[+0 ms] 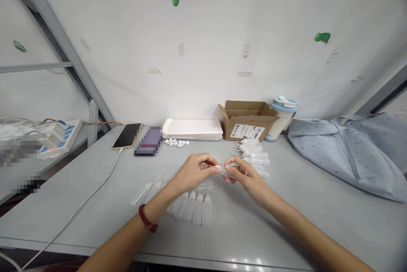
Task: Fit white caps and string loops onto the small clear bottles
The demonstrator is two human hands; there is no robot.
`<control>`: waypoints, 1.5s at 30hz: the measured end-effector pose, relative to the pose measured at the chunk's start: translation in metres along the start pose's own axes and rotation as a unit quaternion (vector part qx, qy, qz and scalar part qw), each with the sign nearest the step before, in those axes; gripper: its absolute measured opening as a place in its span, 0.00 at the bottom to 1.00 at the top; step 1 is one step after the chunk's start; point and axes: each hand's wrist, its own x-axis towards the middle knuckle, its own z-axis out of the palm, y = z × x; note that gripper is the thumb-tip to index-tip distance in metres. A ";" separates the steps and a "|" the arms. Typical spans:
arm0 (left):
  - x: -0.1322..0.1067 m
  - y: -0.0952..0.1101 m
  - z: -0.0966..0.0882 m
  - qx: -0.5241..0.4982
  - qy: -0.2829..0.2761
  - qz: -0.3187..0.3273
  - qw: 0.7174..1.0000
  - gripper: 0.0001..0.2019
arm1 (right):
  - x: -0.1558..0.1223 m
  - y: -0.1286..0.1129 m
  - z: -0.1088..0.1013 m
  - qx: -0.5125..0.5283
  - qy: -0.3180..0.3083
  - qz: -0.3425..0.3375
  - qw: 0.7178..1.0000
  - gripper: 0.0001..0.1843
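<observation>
My left hand (199, 172), with a dark red beaded bracelet (146, 219) at the wrist, pinches the white top end of a small translucent squeeze bottle (226, 173). The fingers of my right hand (243, 173) are closed around the body of that same bottle. Both hands meet above the middle of the table, and much of the bottle is hidden by fingers. Below my left forearm lies a row of similar translucent bottles (197, 209) with thin, bent white tubes at their tops. Beyond my right hand lies another group of such bottles (256, 156).
Small white pieces (177, 142) lie before a stack of white envelopes (193, 130). An open cardboard box (248, 127) and a blue-lidded cup (281, 121) stand by the wall. A phone (127, 136) charges on a white cable (95, 210). Light blue patterned fabric (346, 153) lies at right.
</observation>
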 end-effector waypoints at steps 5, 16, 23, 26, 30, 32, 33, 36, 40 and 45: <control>0.001 -0.003 -0.001 0.012 -0.015 -0.020 1.000 0.15 | -0.001 0.001 0.000 -0.011 0.009 -0.012 1.000 0.15; -0.003 0.000 -0.002 0.063 -0.062 0.024 0.996 0.12 | -0.002 0.003 0.000 -0.022 0.006 -0.027 0.999 0.14; -0.002 -0.004 0.002 0.086 -0.029 0.067 0.994 0.12 | -0.002 -0.001 0.001 -0.040 0.030 -0.027 0.998 0.14; -0.001 -0.006 0.001 0.071 -0.065 0.017 0.995 0.19 | -0.005 0.002 0.001 -0.151 0.047 -0.072 0.985 0.12; 0.000 -0.009 0.000 0.026 -0.089 -0.018 0.996 0.21 | -0.005 0.011 0.000 -0.299 0.069 -0.184 0.934 0.10; 0.000 -0.009 -0.001 -0.002 -0.075 -0.033 0.997 0.21 | -0.003 0.015 -0.002 -0.360 0.086 -0.253 0.894 0.09; 0.000 -0.009 -0.001 -0.012 -0.066 -0.040 0.997 0.21 | -0.002 0.016 -0.002 -0.385 0.093 -0.279 0.875 0.09; 0.001 -0.009 -0.001 -0.029 -0.057 -0.049 0.997 0.22 | -0.001 0.017 -0.003 -0.422 0.112 -0.319 0.841 0.10; 0.002 -0.009 -0.002 -0.024 -0.085 -0.042 0.995 0.22 | -0.003 0.018 -0.002 -0.419 0.117 -0.326 0.840 0.11; 0.000 -0.006 -0.004 0.010 -0.095 -0.006 0.995 0.20 | -0.007 0.015 0.000 -0.331 0.105 -0.273 0.897 0.12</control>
